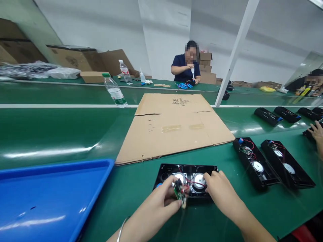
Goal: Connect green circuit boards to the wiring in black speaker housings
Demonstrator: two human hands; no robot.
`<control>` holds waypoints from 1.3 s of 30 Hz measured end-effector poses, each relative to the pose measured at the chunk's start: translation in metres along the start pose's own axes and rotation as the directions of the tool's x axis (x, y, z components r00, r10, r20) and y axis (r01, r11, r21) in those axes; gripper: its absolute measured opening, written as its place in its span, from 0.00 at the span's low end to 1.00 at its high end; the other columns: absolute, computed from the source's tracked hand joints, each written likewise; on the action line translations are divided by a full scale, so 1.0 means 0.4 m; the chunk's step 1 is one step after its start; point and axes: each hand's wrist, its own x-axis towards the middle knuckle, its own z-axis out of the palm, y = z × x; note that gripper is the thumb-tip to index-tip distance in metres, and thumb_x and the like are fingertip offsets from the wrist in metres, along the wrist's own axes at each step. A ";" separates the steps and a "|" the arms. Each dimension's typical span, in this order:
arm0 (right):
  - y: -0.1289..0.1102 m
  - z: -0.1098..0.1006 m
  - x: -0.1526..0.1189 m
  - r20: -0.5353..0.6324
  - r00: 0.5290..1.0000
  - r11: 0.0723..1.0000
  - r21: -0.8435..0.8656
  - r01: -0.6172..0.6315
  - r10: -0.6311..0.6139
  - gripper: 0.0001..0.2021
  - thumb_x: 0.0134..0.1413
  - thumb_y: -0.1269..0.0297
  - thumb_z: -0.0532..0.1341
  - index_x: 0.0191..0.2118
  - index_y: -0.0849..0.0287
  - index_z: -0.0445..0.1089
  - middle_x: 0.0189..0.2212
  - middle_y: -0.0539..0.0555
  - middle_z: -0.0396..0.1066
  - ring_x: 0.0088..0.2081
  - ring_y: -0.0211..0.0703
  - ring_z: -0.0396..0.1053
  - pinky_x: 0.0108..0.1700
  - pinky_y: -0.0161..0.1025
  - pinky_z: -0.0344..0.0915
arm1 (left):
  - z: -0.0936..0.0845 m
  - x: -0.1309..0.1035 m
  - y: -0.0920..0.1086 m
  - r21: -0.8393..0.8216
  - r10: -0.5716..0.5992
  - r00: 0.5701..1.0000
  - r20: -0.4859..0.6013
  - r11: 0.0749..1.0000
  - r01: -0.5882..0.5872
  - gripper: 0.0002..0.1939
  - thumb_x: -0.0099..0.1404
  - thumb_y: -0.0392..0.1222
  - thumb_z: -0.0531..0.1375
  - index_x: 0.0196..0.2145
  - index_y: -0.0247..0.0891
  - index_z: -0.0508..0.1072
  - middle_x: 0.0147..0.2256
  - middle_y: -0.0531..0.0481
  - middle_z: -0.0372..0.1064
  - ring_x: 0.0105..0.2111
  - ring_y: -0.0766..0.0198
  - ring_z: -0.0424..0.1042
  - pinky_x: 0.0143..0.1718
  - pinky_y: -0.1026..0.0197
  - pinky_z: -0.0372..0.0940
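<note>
In front of me on the green bench lies an open black speaker housing with two round silver-white speakers inside. My left hand pinches a small green circuit board above the housing's near edge. Red and black wires run from around the board across the speakers. My right hand is at the housing's right end, thumb and fingers curled beside the right speaker. Whether those fingertips grip a wire or the housing is hidden. A bit of blue shows at the housing's left end.
A blue tray sits at left, a flat cardboard sheet ahead. More open housings lie at right, where another person's hand reaches in. A water bottle stands beyond. Across the bench sits a co-worker.
</note>
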 end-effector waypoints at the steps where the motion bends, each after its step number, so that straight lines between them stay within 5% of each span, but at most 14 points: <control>1: -0.004 0.010 0.004 -0.006 1.000 1.000 -0.009 -0.002 0.002 0.11 0.43 0.84 0.62 0.31 0.61 0.69 0.25 0.55 0.69 0.30 0.46 0.65 0.31 0.39 0.56 | 0.001 0.009 0.004 0.036 0.040 0.997 -0.067 0.999 -0.038 0.12 0.54 0.40 0.53 0.39 0.41 0.62 0.32 0.53 0.69 0.34 0.61 0.69 0.36 0.62 0.63; 4: -0.004 0.025 0.010 -0.082 0.997 1.000 0.025 0.007 -0.005 0.10 0.47 0.84 0.58 0.28 0.60 0.68 0.25 0.56 0.69 0.31 0.47 0.64 0.31 0.41 0.56 | -0.007 0.025 0.008 0.145 0.109 0.971 -0.213 0.986 -0.079 0.10 0.56 0.42 0.52 0.37 0.41 0.64 0.33 0.52 0.70 0.30 0.62 0.69 0.30 0.62 0.64; 7: -0.006 0.015 0.015 -0.284 0.958 0.962 0.248 0.111 -0.037 0.10 0.53 0.80 0.56 0.29 0.59 0.68 0.29 0.55 0.69 0.34 0.46 0.62 0.33 0.41 0.58 | -0.021 0.031 0.000 0.117 0.127 0.964 -0.234 0.988 -0.101 0.11 0.57 0.43 0.54 0.39 0.41 0.65 0.35 0.50 0.72 0.32 0.60 0.72 0.32 0.61 0.66; 10: -0.031 -0.003 0.032 -0.362 0.929 0.769 0.573 0.285 -0.075 0.10 0.56 0.79 0.54 0.31 0.59 0.69 0.33 0.53 0.70 0.37 0.42 0.63 0.38 0.39 0.61 | -0.029 0.032 -0.006 0.042 0.138 0.967 -0.215 0.990 -0.132 0.13 0.58 0.42 0.55 0.42 0.41 0.66 0.36 0.49 0.74 0.36 0.58 0.74 0.37 0.60 0.68; 13: -0.068 -0.005 0.058 -0.201 0.980 0.496 0.851 0.173 0.004 0.08 0.53 0.78 0.57 0.36 0.58 0.68 0.30 0.50 0.70 0.34 0.38 0.65 0.35 0.35 0.61 | -0.034 0.036 -0.009 0.000 0.126 0.973 -0.194 0.992 -0.128 0.15 0.60 0.43 0.55 0.45 0.40 0.65 0.38 0.49 0.75 0.38 0.58 0.74 0.39 0.59 0.69; 16: -0.093 0.013 0.076 -0.004 0.999 0.294 0.956 -0.011 0.050 0.07 0.50 0.75 0.60 0.36 0.60 0.67 0.27 0.48 0.69 0.29 0.37 0.64 0.30 0.33 0.59 | -0.039 0.042 -0.012 -0.029 0.130 0.971 -0.199 0.990 -0.139 0.17 0.60 0.44 0.54 0.47 0.38 0.64 0.41 0.47 0.74 0.41 0.57 0.74 0.41 0.59 0.70; 18: -0.100 0.026 0.078 -0.053 0.998 0.343 0.939 0.036 0.041 0.04 0.50 0.74 0.59 0.32 0.59 0.69 0.27 0.49 0.67 0.31 0.38 0.63 0.32 0.34 0.59 | -0.042 0.044 -0.014 -0.028 0.124 0.969 -0.213 0.991 -0.133 0.18 0.60 0.43 0.54 0.48 0.37 0.64 0.41 0.46 0.74 0.40 0.57 0.74 0.40 0.59 0.70; 23: -0.109 0.046 0.063 -0.345 0.938 0.631 0.726 0.274 -0.011 0.08 0.54 0.75 0.55 0.28 0.59 0.67 0.25 0.50 0.65 0.32 0.40 0.58 0.34 0.36 0.58 | -0.039 0.043 -0.016 0.014 0.105 0.966 -0.236 0.994 -0.105 0.20 0.59 0.41 0.53 0.50 0.38 0.64 0.37 0.49 0.76 0.38 0.58 0.75 0.40 0.59 0.71; 30: -0.118 0.071 0.051 -0.513 0.856 0.748 0.545 0.379 -0.060 0.08 0.58 0.73 0.52 0.29 0.59 0.65 0.27 0.51 0.64 0.31 0.40 0.58 0.31 0.36 0.58 | -0.035 0.052 -0.019 0.018 0.153 0.970 -0.187 0.988 -0.153 0.10 0.58 0.40 0.54 0.36 0.40 0.72 0.35 0.49 0.76 0.34 0.58 0.75 0.37 0.59 0.71; 36: -0.137 0.076 0.044 -0.719 0.677 0.915 0.151 0.375 -0.158 0.13 0.59 0.76 0.51 0.26 0.61 0.66 0.21 0.52 0.61 0.26 0.40 0.55 0.28 0.38 0.53 | -0.018 0.047 -0.015 0.152 0.178 0.952 -0.250 0.978 -0.143 0.07 0.57 0.41 0.53 0.24 0.43 0.68 0.22 0.53 0.72 0.24 0.60 0.72 0.29 0.62 0.68; 39: -0.136 0.077 0.041 -0.715 0.687 0.905 0.197 0.377 -0.130 0.11 0.59 0.75 0.51 0.29 0.61 0.67 0.22 0.52 0.63 0.26 0.40 0.56 0.28 0.38 0.54 | -0.014 0.043 -0.017 0.198 0.182 0.945 -0.272 0.971 -0.131 0.07 0.58 0.40 0.52 0.26 0.42 0.68 0.23 0.53 0.72 0.24 0.61 0.71 0.26 0.63 0.65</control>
